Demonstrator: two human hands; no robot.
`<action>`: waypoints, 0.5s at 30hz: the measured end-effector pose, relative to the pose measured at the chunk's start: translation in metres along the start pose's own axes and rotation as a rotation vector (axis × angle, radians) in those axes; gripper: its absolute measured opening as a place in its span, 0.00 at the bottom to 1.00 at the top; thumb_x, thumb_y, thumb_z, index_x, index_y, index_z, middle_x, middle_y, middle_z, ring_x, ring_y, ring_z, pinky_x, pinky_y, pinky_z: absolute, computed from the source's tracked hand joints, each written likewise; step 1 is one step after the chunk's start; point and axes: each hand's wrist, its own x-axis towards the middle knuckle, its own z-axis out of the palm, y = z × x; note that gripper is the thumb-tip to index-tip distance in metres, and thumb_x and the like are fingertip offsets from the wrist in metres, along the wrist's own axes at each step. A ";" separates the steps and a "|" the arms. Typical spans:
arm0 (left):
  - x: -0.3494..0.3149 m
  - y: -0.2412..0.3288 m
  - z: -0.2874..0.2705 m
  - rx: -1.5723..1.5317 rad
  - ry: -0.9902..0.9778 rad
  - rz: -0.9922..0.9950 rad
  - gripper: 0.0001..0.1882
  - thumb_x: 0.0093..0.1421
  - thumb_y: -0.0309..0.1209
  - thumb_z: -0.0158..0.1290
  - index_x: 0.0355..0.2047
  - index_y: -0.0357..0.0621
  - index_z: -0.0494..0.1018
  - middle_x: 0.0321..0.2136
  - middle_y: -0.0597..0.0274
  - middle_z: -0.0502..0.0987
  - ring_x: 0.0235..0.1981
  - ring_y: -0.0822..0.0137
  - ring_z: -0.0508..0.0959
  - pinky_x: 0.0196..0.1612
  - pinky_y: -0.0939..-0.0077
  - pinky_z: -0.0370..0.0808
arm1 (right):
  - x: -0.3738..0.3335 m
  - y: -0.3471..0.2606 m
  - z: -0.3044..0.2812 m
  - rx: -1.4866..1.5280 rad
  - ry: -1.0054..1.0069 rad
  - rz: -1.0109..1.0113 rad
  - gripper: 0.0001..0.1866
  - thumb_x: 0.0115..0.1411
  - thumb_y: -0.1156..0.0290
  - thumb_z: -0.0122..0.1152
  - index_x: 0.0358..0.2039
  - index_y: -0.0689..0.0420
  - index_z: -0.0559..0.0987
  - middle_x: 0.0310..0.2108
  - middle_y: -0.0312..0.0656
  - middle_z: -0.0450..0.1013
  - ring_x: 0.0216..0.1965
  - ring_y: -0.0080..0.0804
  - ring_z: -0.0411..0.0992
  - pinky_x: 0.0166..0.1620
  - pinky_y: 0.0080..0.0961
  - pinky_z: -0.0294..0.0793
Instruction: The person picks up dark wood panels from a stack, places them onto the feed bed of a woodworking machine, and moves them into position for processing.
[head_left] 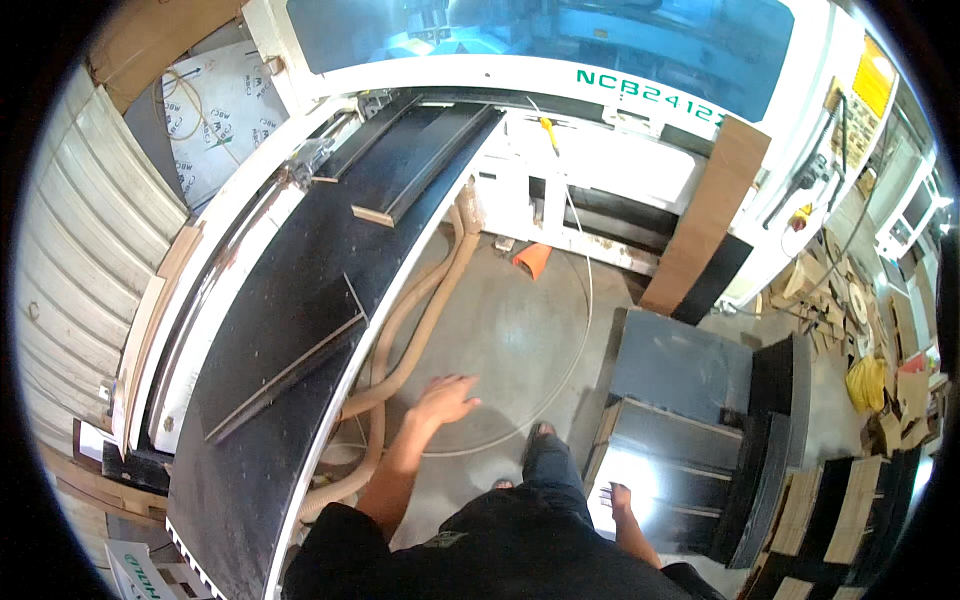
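My left hand [445,400] hangs in the air to the right of a long black table [280,290], fingers stretched out and holding nothing. On that table lie a black panel [290,385] set at a slant and, farther off, a narrow black panel [425,165] with a pale bare edge. My right hand [620,497] is beside a stack of dark panels [670,435] at my right. Its fingers look apart with nothing in them; whether they touch the stack, I cannot tell.
Ahead stands a white machine [640,50] with a blue window. Brown hoses [410,360] run beside the table, and a thin cable [580,340] loops across the floor. An orange cone-shaped piece [532,260] lies there too. A brown board [710,215] leans on the machine.
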 end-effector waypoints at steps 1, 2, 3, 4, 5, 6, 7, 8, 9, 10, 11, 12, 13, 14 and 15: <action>0.033 0.014 -0.012 -0.028 0.012 0.081 0.31 0.65 0.44 0.54 0.65 0.41 0.66 0.61 0.43 0.71 0.62 0.47 0.71 0.64 0.55 0.66 | 0.027 0.034 -0.028 0.029 0.048 0.109 0.20 0.66 0.57 0.56 0.48 0.61 0.78 0.26 0.43 0.76 0.30 0.40 0.80 0.29 0.39 0.80; 0.059 0.021 -0.023 -0.041 0.038 0.071 0.31 0.65 0.44 0.54 0.65 0.41 0.66 0.61 0.43 0.71 0.62 0.47 0.71 0.64 0.55 0.66 | 0.041 0.062 -0.058 -0.053 -0.126 0.051 0.14 0.65 0.60 0.54 0.39 0.56 0.80 0.22 0.42 0.73 0.31 0.42 0.80 0.29 0.44 0.78; 0.083 0.038 -0.035 -0.175 0.083 0.195 0.30 0.66 0.43 0.54 0.64 0.43 0.67 0.60 0.43 0.72 0.61 0.45 0.71 0.64 0.55 0.66 | 0.040 0.055 -0.055 -0.110 -0.123 0.121 0.13 0.65 0.60 0.55 0.38 0.57 0.80 0.22 0.42 0.74 0.30 0.41 0.79 0.29 0.43 0.78; 0.102 0.043 -0.039 -0.336 0.140 0.306 0.29 0.66 0.43 0.55 0.64 0.45 0.68 0.59 0.42 0.73 0.61 0.44 0.71 0.64 0.55 0.67 | 0.042 0.035 -0.042 -0.169 -0.123 0.182 0.13 0.66 0.61 0.55 0.38 0.57 0.80 0.23 0.43 0.74 0.30 0.41 0.79 0.29 0.42 0.78; 0.114 0.042 -0.034 -0.367 0.160 0.282 0.29 0.66 0.43 0.55 0.64 0.45 0.68 0.59 0.42 0.73 0.61 0.44 0.71 0.64 0.55 0.67 | 0.052 0.011 -0.032 -0.212 -0.135 0.198 0.13 0.66 0.61 0.55 0.38 0.57 0.80 0.24 0.43 0.75 0.29 0.40 0.79 0.28 0.41 0.78; 0.130 0.036 -0.037 -0.453 0.145 0.205 0.29 0.65 0.43 0.55 0.64 0.47 0.68 0.59 0.43 0.73 0.61 0.44 0.71 0.64 0.55 0.67 | 0.076 -0.020 -0.010 -0.226 -0.160 0.177 0.12 0.66 0.62 0.55 0.37 0.57 0.80 0.24 0.44 0.76 0.28 0.40 0.79 0.28 0.40 0.77; 0.146 0.030 -0.040 -0.538 0.127 0.131 0.29 0.65 0.43 0.56 0.64 0.48 0.69 0.59 0.43 0.73 0.61 0.44 0.71 0.64 0.55 0.67 | 0.102 -0.057 0.003 -0.242 -0.183 0.147 0.12 0.67 0.62 0.55 0.37 0.57 0.81 0.25 0.44 0.77 0.28 0.39 0.78 0.28 0.39 0.77; 0.156 0.016 -0.035 -0.393 0.120 -0.026 0.28 0.65 0.43 0.55 0.64 0.49 0.69 0.59 0.45 0.73 0.61 0.45 0.72 0.63 0.55 0.68 | 0.130 -0.102 0.026 -0.244 -0.210 0.116 0.12 0.67 0.63 0.55 0.37 0.57 0.81 0.26 0.45 0.77 0.27 0.38 0.78 0.27 0.38 0.77; 0.150 -0.010 -0.019 -0.248 0.099 -0.198 0.28 0.65 0.42 0.54 0.64 0.49 0.69 0.59 0.46 0.74 0.60 0.47 0.72 0.62 0.54 0.69 | 0.164 -0.149 0.055 -0.249 -0.245 0.089 0.12 0.67 0.63 0.56 0.36 0.58 0.81 0.26 0.45 0.78 0.26 0.38 0.78 0.27 0.37 0.77; 0.127 -0.035 0.008 -0.218 0.050 -0.278 0.27 0.65 0.42 0.53 0.63 0.50 0.70 0.58 0.46 0.75 0.59 0.46 0.74 0.61 0.54 0.70 | 0.185 -0.190 0.084 -0.249 -0.275 0.089 0.11 0.68 0.64 0.56 0.36 0.58 0.81 0.27 0.46 0.79 0.26 0.37 0.78 0.27 0.36 0.76; 0.143 -0.060 0.016 -0.165 0.049 -0.317 0.26 0.65 0.42 0.53 0.62 0.50 0.71 0.56 0.46 0.76 0.57 0.45 0.75 0.60 0.54 0.71 | 0.212 -0.237 0.121 -0.224 -0.283 0.043 0.11 0.68 0.64 0.56 0.35 0.58 0.81 0.27 0.46 0.79 0.25 0.37 0.78 0.26 0.35 0.76; 0.171 -0.073 0.004 -0.145 0.087 -0.313 0.26 0.65 0.42 0.53 0.62 0.50 0.71 0.56 0.46 0.76 0.57 0.45 0.75 0.60 0.54 0.71 | 0.241 -0.290 0.160 -0.253 -0.231 0.009 0.13 0.69 0.64 0.54 0.36 0.60 0.81 0.27 0.44 0.79 0.25 0.33 0.77 0.26 0.30 0.76; 0.218 -0.074 -0.004 -0.205 0.189 -0.174 0.25 0.65 0.42 0.53 0.61 0.49 0.72 0.55 0.46 0.77 0.56 0.44 0.75 0.60 0.54 0.71 | 0.391 -0.291 0.101 -0.163 -0.498 -0.427 0.14 0.69 0.65 0.52 0.40 0.64 0.79 0.28 0.44 0.79 0.24 0.32 0.77 0.25 0.29 0.75; 0.175 -0.078 0.001 -0.189 0.228 -0.287 0.24 0.64 0.41 0.54 0.59 0.49 0.73 0.54 0.47 0.77 0.56 0.44 0.75 0.59 0.54 0.72 | 0.363 -0.334 0.179 -0.294 -0.411 -0.451 0.18 0.71 0.58 0.53 0.46 0.61 0.78 0.27 0.43 0.79 0.25 0.33 0.78 0.26 0.30 0.76; 0.162 -0.065 -0.008 -0.217 0.205 -0.364 0.24 0.64 0.41 0.54 0.59 0.49 0.73 0.54 0.47 0.77 0.56 0.44 0.75 0.59 0.54 0.72 | 0.345 -0.388 0.212 -0.318 -0.361 -0.332 0.17 0.70 0.61 0.52 0.46 0.63 0.78 0.27 0.42 0.78 0.24 0.29 0.76 0.25 0.27 0.74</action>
